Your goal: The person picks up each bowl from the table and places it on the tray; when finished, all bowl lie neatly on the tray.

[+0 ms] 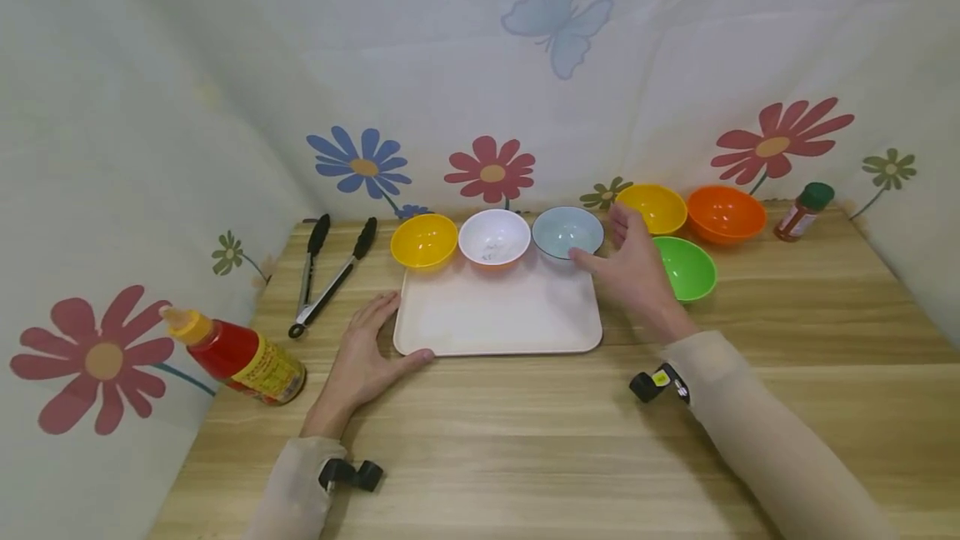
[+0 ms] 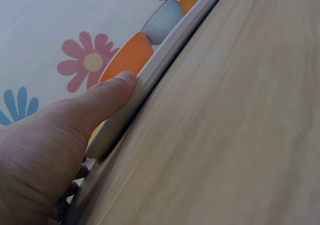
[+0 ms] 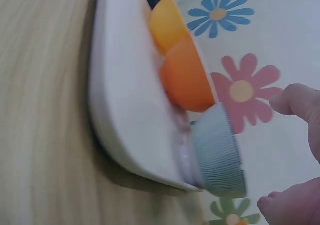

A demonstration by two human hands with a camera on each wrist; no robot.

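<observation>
Along the far edge of a white tray (image 1: 498, 315) stand three bowls: a yellow bowl (image 1: 424, 242), a bowl white inside and orange outside (image 1: 495, 238), and a light blue bowl (image 1: 567, 232). My left hand (image 1: 366, 361) rests at the tray's near left corner, thumb on the front rim and fingers along the left side. Beside the light blue bowl is my right hand (image 1: 639, 273), its thumb and fingers spread. The right wrist view shows a gap between those fingers and the light blue bowl (image 3: 220, 152). White bits lie in the white-inside bowl.
Right of the tray stand another yellow bowl (image 1: 652, 208), an orange bowl (image 1: 726, 213), a green bowl (image 1: 686, 267) and a small green-capped jar (image 1: 804, 212). To the left are black-tipped tongs (image 1: 330, 290) and a red sauce bottle (image 1: 243, 359). A flowered curtain (image 1: 420, 65) hangs behind.
</observation>
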